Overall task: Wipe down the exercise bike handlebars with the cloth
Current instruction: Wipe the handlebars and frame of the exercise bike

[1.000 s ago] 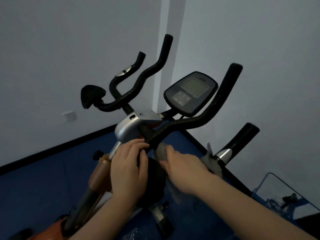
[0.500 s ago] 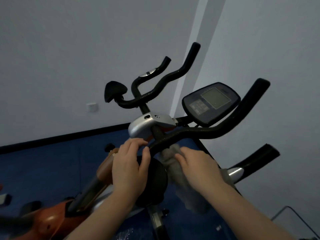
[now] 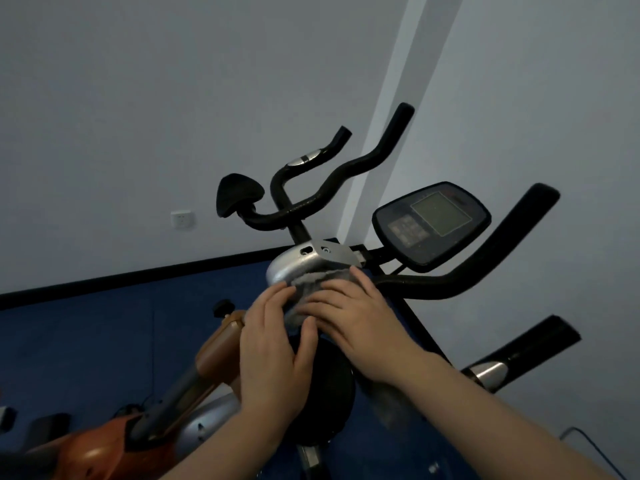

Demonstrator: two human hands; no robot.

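Note:
The exercise bike's black handlebars (image 3: 485,261) branch left and right from a silver clamp (image 3: 294,263) at the middle of the view. A grey cloth (image 3: 304,289) lies over the stem just below that clamp. My right hand (image 3: 356,320) lies flat on the cloth with fingers spread, pressing it against the stem. My left hand (image 3: 273,344) rests beside it, its straight fingertips touching the cloth's left edge and its thumb stretched toward the right hand. More cloth hangs under my right wrist.
A dark console (image 3: 429,223) sits on the bars to the right of the clamp. An orange frame post (image 3: 221,344) runs down to the left. A lower grip with a silver sensor (image 3: 491,370) juts out at right. Walls stand close behind, above a blue floor (image 3: 86,341).
My right hand has moved up and left with the cloth, from under the right bar onto the stem below the clamp. My left hand has flattened beside it. The view has shifted.

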